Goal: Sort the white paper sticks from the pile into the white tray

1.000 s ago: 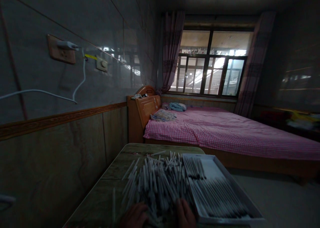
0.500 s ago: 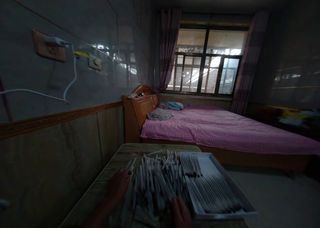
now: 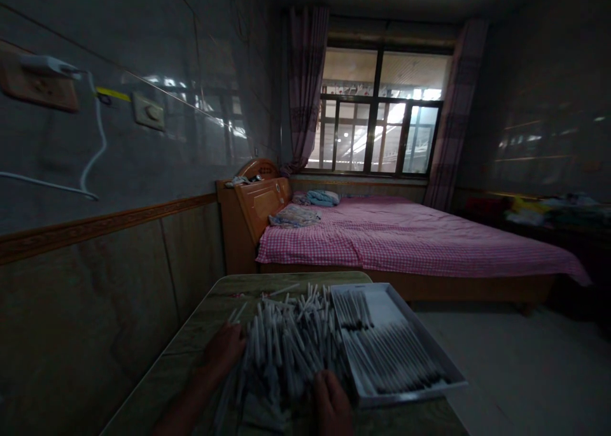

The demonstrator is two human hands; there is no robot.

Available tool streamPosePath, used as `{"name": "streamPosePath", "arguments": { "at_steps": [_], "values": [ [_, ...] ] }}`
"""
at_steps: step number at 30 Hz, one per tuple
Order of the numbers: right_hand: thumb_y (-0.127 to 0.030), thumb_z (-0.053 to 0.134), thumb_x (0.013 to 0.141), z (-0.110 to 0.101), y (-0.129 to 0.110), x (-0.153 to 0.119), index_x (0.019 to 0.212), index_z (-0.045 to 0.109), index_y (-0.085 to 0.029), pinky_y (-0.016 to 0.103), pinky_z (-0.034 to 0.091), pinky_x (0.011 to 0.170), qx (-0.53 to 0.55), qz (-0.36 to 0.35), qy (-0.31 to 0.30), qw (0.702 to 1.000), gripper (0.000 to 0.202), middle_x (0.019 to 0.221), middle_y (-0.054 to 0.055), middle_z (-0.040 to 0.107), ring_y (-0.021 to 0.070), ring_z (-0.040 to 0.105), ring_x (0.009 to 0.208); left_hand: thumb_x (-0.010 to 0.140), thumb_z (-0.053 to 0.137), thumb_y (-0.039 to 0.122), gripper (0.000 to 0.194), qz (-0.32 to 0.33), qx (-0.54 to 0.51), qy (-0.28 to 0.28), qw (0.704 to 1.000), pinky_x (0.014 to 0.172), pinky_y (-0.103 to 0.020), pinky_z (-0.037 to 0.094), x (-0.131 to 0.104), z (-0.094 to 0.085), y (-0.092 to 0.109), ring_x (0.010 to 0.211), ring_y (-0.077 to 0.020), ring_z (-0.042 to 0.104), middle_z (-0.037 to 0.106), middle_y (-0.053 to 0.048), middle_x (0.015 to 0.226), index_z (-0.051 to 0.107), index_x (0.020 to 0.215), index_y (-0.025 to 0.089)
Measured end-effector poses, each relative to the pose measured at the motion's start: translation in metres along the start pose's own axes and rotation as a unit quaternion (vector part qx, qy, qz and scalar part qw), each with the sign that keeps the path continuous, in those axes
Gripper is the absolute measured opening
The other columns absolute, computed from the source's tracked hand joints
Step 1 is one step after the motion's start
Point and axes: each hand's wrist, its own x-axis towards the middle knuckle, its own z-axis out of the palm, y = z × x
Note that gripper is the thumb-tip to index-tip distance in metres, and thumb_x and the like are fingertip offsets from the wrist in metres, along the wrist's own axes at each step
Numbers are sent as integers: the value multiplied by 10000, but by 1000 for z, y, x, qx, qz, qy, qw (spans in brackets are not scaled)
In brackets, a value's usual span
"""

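Note:
A loose pile of slim whitish pen-like sticks lies on the small table. At the pile's left edge is my left hand, its fingers closed; a couple of sticks poke out beyond them. My right hand is curled at the near right edge of the pile, and whatever its fingers hold is hidden. Beside the pile on the right sits a shallow white tray. Inside, similar sticks with dark ends lie side by side in two groups. Dim light and blur hide finer detail.
Beyond the table stands a bed with a pink checked sheet and a wooden headboard. A tiled wall runs along the left, with a charger and its white cable. Floor shows at the right.
The whole view has shifted, so the room and table appear slightly farther left. Both hands keep nearly the same places against the pile, and the tray looks unchanged.

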Motion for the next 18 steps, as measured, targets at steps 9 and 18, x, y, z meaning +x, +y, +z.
{"name": "streamPosePath", "arguments": {
  "at_steps": [9,18],
  "values": [
    [-683,551,867,0,-2,-2,798,744,-245,329,530,816,-13,10,5,1000,483,890,78,768,278,691,910,846,504,276,139,6,-134,42,990,845,-359,491,-13,-11,-3,959,-278,700,749,-120,936,629,811,226],
    [-686,510,895,0,-4,-7,843,757,-254,279,531,754,-26,-28,-39,999,501,833,50,759,228,704,829,644,711,622,574,-44,-540,16,841,760,-381,590,-85,6,-3,909,-298,748,794,-55,899,679,1076,246]
  ]
}}
